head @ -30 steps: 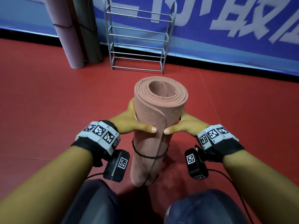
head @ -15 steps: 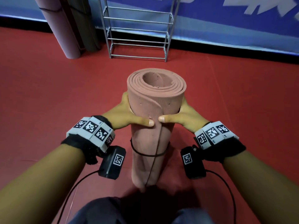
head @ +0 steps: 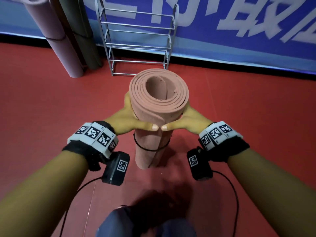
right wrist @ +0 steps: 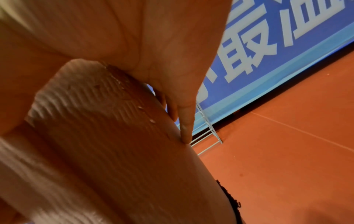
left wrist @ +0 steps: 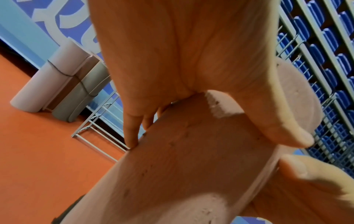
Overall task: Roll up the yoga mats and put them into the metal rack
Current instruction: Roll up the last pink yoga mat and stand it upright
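Here, working left to right: left hand (head: 126,120) and right hand (head: 189,119) wrap opposite sides of the salmon-pink rolled foam yoga mat (head: 158,106), thumbs nearly meeting in front, likely to keep the coil tight. It is held upright between them, carried short of the empty silver wire metal rack (head: 137,41) ahead; a thin black elastic band (head: 150,148) circles the mat's lower part.

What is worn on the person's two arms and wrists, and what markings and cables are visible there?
Both forearms are bare, with no sleeves. Each wrist carries a black fabric band topped by light grey blocks printed with black-and-white square codes. Under each wrist hangs a black box-shaped camera unit with its own square code, and a thin black cable runs from it back toward the body. The right wrist carries the same set.
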`<state>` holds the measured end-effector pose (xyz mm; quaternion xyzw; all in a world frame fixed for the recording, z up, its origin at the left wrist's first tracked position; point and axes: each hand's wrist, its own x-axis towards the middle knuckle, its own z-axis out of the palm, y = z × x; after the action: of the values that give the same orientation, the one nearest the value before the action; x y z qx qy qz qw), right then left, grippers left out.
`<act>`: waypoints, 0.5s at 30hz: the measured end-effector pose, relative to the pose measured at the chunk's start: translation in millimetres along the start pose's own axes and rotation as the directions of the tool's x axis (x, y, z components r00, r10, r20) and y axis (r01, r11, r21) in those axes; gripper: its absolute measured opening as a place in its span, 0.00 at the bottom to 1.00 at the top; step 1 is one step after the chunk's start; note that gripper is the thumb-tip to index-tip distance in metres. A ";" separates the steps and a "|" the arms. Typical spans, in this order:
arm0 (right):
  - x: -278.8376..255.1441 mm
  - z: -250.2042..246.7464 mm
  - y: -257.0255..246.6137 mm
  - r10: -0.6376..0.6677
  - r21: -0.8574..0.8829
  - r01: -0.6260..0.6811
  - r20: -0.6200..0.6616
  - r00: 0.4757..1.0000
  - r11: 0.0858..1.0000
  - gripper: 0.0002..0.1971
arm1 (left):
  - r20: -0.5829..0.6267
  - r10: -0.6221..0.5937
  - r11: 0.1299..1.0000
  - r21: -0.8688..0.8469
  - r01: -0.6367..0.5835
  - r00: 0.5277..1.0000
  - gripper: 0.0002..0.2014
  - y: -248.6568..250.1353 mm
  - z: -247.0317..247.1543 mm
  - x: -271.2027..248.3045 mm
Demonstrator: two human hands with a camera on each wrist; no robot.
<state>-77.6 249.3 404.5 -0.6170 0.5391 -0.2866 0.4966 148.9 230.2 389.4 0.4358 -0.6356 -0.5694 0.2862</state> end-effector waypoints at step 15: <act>12.6 -41.1 -279.2 -0.166 0.053 0.173 -0.113 0.980 0.984 0.64 | -0.061 0.255 0.966 0.048 -0.253 0.965 0.63 249.9 -134.4 -17.9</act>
<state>-4.7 204.1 673.6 -0.6285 0.5014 -0.3775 0.4595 215.7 175.2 660.2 0.3751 -0.6874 -0.5005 0.3692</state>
